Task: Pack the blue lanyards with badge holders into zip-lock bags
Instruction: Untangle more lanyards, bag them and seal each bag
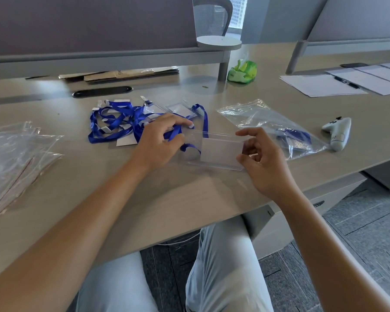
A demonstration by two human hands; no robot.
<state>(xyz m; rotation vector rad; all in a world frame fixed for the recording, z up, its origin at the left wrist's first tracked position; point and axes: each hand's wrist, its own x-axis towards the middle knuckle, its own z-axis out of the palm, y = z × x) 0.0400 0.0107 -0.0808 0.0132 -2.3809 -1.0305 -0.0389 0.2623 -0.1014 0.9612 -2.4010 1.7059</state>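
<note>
Across the wide desk (189, 199) I have everything laid out: a stack of empty zip-lock bags (16, 154) at far left, the tangle of blue lanyards (119, 122) with their clear holders in the middle, and on the right a filled bag (277, 129) that already shows a blue strap inside. Papers (324, 85) with a pen sit far right, a green crumpled packet (242, 72) beyond, a white controller-shaped thing (338, 132) just right of the filled bag.

Now the step in hand, as I read it: one badge holder (218, 152) is lifted just off the desk between both hands, its strap (190, 147) trailing back left into the pile. My right hand (260, 158) pinches the holder's right edge, thumb below and fingers curled above. My left hand (161, 140) is curled round the strap near the holder's left end, fingertips spread toward the pile.

To do this well, I'd judge the strap must come free of the tangle first; pulling hard could drag neighbours along. Gather it into loose loops against the holder, keeping the pinch on the edge, so the bundle is compact. Only then reach left for a fresh bag; whether one is already under the holder I cannot tell.
</note>
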